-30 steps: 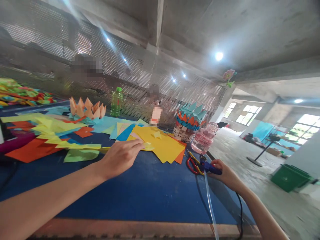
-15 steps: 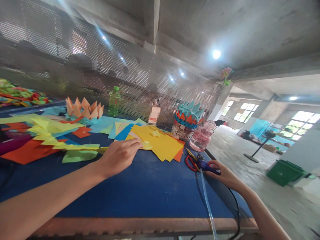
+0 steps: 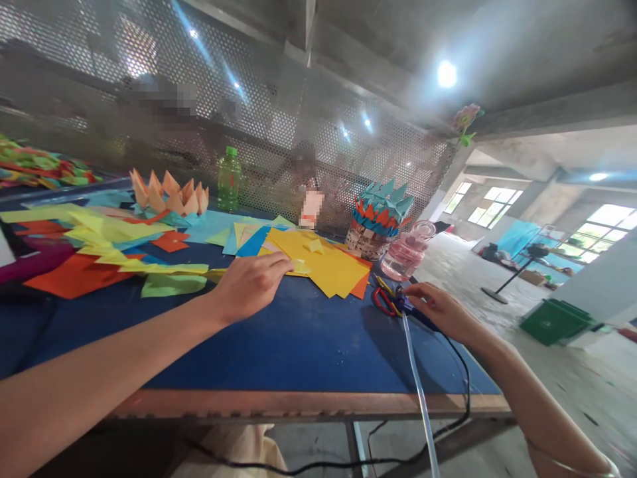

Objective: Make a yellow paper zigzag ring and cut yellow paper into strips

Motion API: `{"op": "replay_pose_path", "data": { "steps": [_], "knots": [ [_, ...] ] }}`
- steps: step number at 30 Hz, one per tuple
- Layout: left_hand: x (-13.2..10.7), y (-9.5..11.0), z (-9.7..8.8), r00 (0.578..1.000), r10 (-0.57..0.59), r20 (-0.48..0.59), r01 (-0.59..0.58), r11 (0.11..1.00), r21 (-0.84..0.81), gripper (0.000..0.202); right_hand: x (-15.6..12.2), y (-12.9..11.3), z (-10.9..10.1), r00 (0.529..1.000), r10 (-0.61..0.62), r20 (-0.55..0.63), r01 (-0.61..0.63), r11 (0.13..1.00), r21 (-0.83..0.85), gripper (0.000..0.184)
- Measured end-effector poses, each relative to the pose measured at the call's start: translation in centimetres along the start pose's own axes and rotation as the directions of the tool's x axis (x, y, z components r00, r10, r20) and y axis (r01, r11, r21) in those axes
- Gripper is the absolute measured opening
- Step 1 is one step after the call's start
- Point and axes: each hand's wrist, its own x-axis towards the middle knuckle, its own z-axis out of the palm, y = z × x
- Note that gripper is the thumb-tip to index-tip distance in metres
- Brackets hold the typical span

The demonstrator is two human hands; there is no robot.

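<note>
Blue tabletop (image 3: 308, 352), bare along the near side, paper spread across the far half. Left forearm enters from the lower left and runs low over the surface, rising toward the middle; left hand (image 3: 249, 285) is turned back-upward, knuckles bent, thumb and forefinger closed in a pinch on a small pale-yellow paper piece (image 3: 301, 267). This piece sits at the near left edge of the yellow sheets (image 3: 338, 269), on which a small folded yellow paper (image 3: 314, 246) also lies. Right forearm comes in from the lower right, angled up and inward; right hand (image 3: 442, 309) is held palm-down, fingers reaching leftward, loosely bent over the glue gun (image 3: 418, 317). Whether these fingers grip it or merely rest there, cannot tell. Glue gun lies just beside the red-and-yellow-handled scissors (image 3: 383, 299), partly overlapping them in view; its long clear glue stick (image 3: 417, 375) extends toward the near edge and past it. Pink glass jar (image 3: 402, 255) stands behind the gun, next to a basket (image 3: 368, 242) bearing teal and orange folded paper points. Peach paper points (image 3: 172, 192) stand far left, near a green bottle (image 3: 229, 180).
</note>
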Motion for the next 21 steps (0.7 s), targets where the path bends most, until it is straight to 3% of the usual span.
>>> {"op": "replay_pose_path", "data": {
  "steps": [6, 12, 16, 21],
  "knots": [
    [-0.1, 0.0, -0.1, 0.999, -0.022, 0.023, 0.023, 1.0, -0.016, 0.024, 0.7, -4.9, 0.6, 0.986, -0.167, 0.018, 0.167, 0.986, -0.026, 0.02],
    [-0.3, 0.2, 0.3, 0.997, -0.033, 0.066, 0.035, 0.999, -0.035, 0.025, 2.3, -7.3, 1.9, 0.974, -0.218, 0.06, 0.223, 0.969, -0.105, 0.017],
    [-0.4, 0.1, 0.5, 0.996, -0.03, 0.09, 0.038, 0.996, -0.086, 0.026, 6.8, -7.7, 3.2, 0.977, -0.198, 0.075, 0.206, 0.971, -0.122, 0.014],
    [-0.5, 0.0, 0.5, 0.983, -0.076, 0.165, 0.089, 0.993, -0.077, 0.025, 15.2, -7.3, 6.5, 0.991, -0.13, 0.024, 0.132, 0.986, -0.102, 0.02]
  ]
}}
